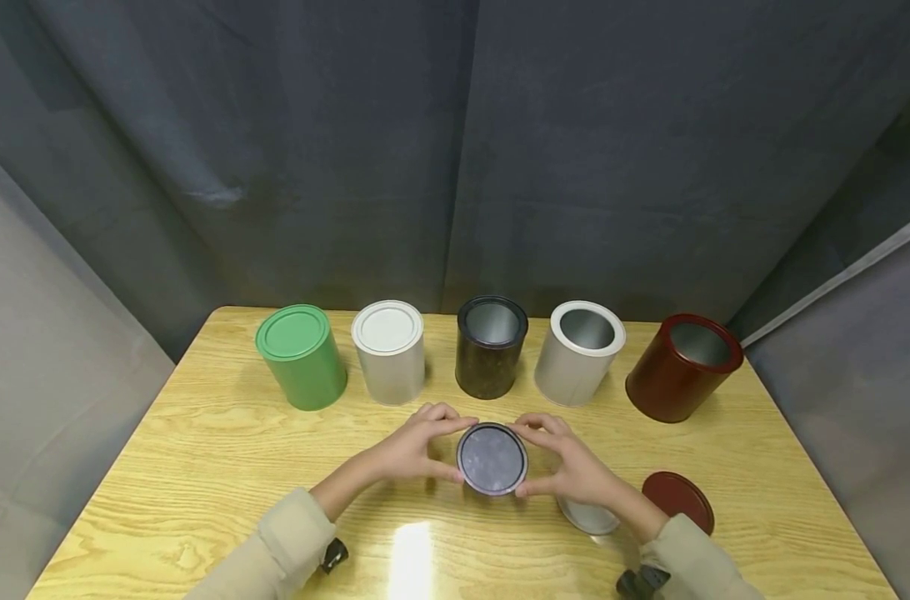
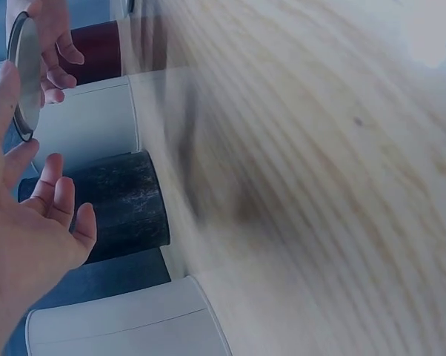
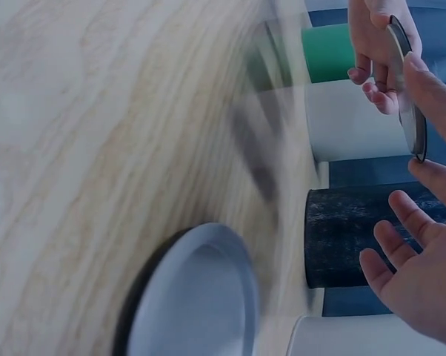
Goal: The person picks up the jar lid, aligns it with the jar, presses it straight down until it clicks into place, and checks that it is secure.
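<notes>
A round dark lid (image 1: 492, 459) is held above the table between both hands. My left hand (image 1: 422, 446) pinches its left edge between thumb and forefinger, and my right hand (image 1: 567, 462) pinches the right edge likewise. In the left wrist view the lid (image 2: 27, 78) is seen nearly edge-on. Just behind it stands a black can (image 1: 488, 362) with an uncovered top. A white lid (image 1: 592, 518) lies on the table, partly hidden under my right hand and forearm. To its right is a dark red lid (image 1: 676, 498), partly covered by the right forearm.
Along the table's back edge stand a lidded green can (image 1: 308, 371) and a lidded white can (image 1: 392, 367) on the left. An open white can (image 1: 571, 371) and an open dark red can (image 1: 668, 379) are on the right. A dark curtain (image 1: 455, 150) hangs behind the wooden table (image 1: 237, 467).
</notes>
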The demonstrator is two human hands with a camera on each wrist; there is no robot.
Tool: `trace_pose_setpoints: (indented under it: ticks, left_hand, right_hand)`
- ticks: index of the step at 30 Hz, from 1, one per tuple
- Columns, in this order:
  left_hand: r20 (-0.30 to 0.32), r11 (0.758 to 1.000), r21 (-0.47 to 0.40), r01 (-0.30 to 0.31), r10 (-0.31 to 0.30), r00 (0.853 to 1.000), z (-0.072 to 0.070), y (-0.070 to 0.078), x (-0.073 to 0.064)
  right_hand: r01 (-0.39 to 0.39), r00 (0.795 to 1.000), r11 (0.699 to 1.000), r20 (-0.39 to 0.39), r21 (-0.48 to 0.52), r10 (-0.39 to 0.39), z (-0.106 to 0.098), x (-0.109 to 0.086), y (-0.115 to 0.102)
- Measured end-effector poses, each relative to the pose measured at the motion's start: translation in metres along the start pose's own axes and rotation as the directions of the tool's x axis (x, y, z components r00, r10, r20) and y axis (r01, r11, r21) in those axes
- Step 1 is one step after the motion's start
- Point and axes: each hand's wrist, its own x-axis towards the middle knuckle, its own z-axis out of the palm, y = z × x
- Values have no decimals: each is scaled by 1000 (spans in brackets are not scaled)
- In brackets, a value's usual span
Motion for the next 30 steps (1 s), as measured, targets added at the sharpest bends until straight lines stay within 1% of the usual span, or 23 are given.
trace_pose_setpoints:
  ticks: [2, 5, 8, 13, 16, 18, 23, 25, 30]
  left_hand:
    - [-12, 999, -42, 8, -8, 1000, -3, 1, 0]
    - [-38, 995, -100, -2, -2, 999, -7, 3, 2]
    - [-58, 995, -95, -21, 16, 998, -10, 5, 3]
    - [-76, 997, -71, -34, 28, 997, -13, 6, 5]
    - [-104, 996, -69, -55, 48, 993, -16, 6, 7]
    - [-127, 995, -75, -61, 51, 991, -17, 6, 9]
    - [-199, 994, -92, -59, 40, 979, -21, 7, 14]
    - [-234, 994, -92, -67, 44, 971, -22, 6, 15]
    - [-307, 991, -97, -95, 62, 950, -24, 7, 19]
  right_hand:
    - [-8, 1000, 1000, 3, 6, 8, -2, 2, -1]
    - [-16, 1000, 999, 1, 33, 16, -6, 5, -4]
    - [-16, 1000, 999, -8, 48, 17, -9, 8, -7]
    - [8, 1000, 999, -24, 40, -7, -13, 11, -8]
    - [12, 999, 999, -35, 31, -11, -17, 14, -9]
    - [9, 999, 1000, -45, 25, -7, -19, 16, -8]
    - [-4, 998, 1000, -69, 30, 6, -25, 22, -8]
    - [-8, 997, 999, -78, 43, 11, -30, 26, -17]
    - [-20, 995, 998, -96, 52, 25, -33, 30, -18]
